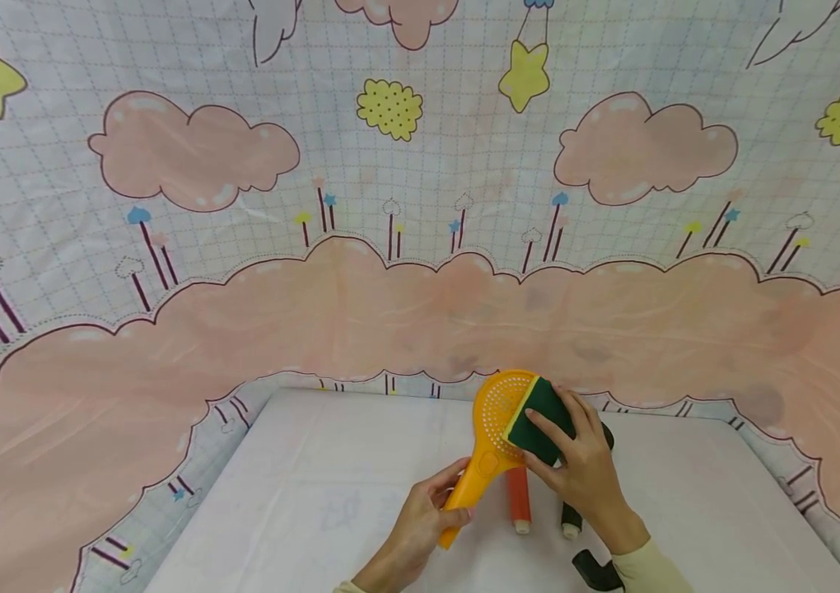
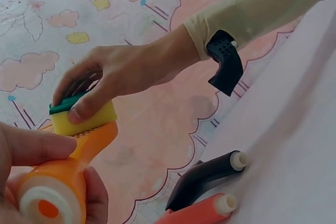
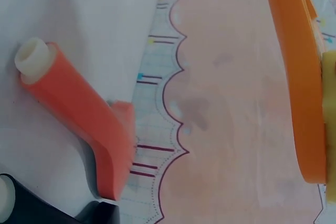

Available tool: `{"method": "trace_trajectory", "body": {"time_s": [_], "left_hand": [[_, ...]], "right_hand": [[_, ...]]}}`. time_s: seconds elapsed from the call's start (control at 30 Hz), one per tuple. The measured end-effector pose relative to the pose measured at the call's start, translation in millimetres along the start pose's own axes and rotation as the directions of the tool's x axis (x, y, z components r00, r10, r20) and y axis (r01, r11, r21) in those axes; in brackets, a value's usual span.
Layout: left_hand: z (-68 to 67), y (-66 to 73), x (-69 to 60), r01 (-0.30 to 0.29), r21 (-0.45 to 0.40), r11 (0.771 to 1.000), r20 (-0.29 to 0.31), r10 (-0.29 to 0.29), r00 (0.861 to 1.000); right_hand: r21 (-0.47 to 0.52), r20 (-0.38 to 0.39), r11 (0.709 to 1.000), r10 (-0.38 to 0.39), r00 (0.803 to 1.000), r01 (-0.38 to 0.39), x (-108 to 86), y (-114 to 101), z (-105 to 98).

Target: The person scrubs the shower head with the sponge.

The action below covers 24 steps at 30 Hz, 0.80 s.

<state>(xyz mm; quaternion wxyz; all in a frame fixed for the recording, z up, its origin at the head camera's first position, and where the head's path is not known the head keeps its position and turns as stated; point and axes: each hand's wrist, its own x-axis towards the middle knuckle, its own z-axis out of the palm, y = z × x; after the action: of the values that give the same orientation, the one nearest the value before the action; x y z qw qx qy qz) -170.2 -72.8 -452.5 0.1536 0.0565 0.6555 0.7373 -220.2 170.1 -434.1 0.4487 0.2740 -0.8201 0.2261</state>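
My left hand [image 1: 427,515] grips the handle of an orange shower head [image 1: 490,428], its perforated face turned up and toward me. With my right hand [image 1: 590,465] I hold a green and yellow sponge [image 1: 544,420] by its sides, the yellow layer against the holes. In the left wrist view, the sponge [image 2: 84,119] lies flat on the face, with the thumb and fingers around its edges. The right wrist view catches the shower head [image 3: 299,87] edge-on beside the yellow side of the sponge [image 3: 329,129].
A red shower head [image 3: 89,103] lies on the white table [image 1: 301,461], below the held one. Near it is a black shower head [image 2: 205,177], partly hidden by my right hand in the head view. A black strap piece [image 2: 226,59] is on my right wrist.
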Motion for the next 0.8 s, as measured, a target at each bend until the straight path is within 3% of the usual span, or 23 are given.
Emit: {"method": "trace_trajectory", "body": {"time_s": [0.27,0.53,0.8], "left_hand": [[-0.9,-2.3,-1.4,-0.014,-0.017,1.0,0.026,0.014,1.0],[2.0,-3.0,0.3,-0.024,0.001,1.0,0.026,0.024,0.999],[4.6,-3.5,2.7,-0.026,0.0,1.0,0.035,0.026,0.999]], "right_hand": [[-0.014,-0.056,1.0,0.018,0.998,-0.018,3.0,4,2],[0.01,-0.043,0.999,0.049,0.998,-0.049,0.6,-5,8],[0.04,-0.068,0.999,0.013,0.998,-0.01,-0.9,-14,14]]}}
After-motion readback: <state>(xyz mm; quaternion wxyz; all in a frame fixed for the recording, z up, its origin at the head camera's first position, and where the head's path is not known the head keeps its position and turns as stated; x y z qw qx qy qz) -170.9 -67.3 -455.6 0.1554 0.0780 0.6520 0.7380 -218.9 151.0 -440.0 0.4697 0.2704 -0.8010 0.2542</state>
